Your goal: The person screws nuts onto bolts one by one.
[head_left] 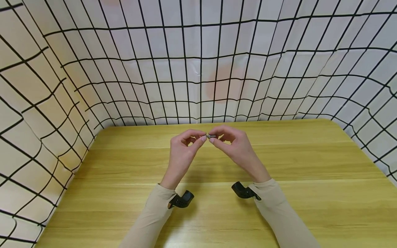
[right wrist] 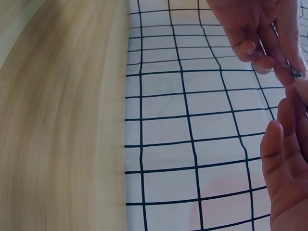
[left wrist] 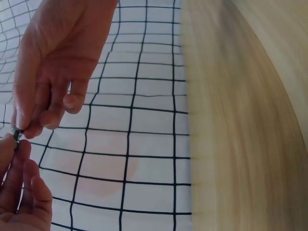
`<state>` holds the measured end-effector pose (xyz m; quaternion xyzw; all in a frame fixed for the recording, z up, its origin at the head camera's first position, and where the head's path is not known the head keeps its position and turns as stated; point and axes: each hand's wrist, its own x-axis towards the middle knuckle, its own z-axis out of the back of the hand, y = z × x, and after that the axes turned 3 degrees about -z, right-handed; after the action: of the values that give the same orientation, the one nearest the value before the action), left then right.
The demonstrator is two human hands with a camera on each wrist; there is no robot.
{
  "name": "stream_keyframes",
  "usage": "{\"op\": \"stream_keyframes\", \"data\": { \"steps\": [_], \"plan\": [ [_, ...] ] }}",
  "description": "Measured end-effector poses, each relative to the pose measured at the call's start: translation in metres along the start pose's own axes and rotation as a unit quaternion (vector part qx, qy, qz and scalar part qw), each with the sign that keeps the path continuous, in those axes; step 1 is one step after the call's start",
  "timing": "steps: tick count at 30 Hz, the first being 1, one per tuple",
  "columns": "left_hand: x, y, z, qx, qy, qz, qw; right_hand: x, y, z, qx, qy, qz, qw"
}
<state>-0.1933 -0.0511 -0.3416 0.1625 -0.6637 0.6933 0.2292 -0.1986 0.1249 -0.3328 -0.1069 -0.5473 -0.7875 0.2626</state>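
A small metal bolt (head_left: pixel 210 136) spans the gap between the two hands, held up above the far half of the table. My left hand (head_left: pixel 183 151) pinches its left end between thumb and forefinger. On the other end, the thumb and forefinger of my right hand (head_left: pixel 237 148) pinch it too. Both wrist views show the bolt (left wrist: pixel 17 132) at the fingertips, mostly covered by them. I cannot tell whether a separate nut sits on it. The remaining fingers of each hand are loosely bent.
A wood-grain table (head_left: pixel 124 193) lies under both forearms. White sheeting with a black grid (head_left: pixel 192 69) rises behind its far edge and along both sides. Each sleeved wrist carries a black camera mount (head_left: pixel 183 199).
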Motion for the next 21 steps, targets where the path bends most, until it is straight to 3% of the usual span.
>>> {"op": "stream_keyframes", "data": {
  "steps": [14,21],
  "plan": [
    [0.0006,-0.0013,0.0001,0.023,0.002,-0.007,0.9997,-0.0009,-0.0038,-0.0006,0.018,0.013,-0.048,0.999],
    [0.0012,-0.0014,-0.0005,0.021,0.005,-0.019,0.9996,-0.0007,-0.0034,-0.0012,0.02,0.018,-0.044,0.999]
  ]
}}
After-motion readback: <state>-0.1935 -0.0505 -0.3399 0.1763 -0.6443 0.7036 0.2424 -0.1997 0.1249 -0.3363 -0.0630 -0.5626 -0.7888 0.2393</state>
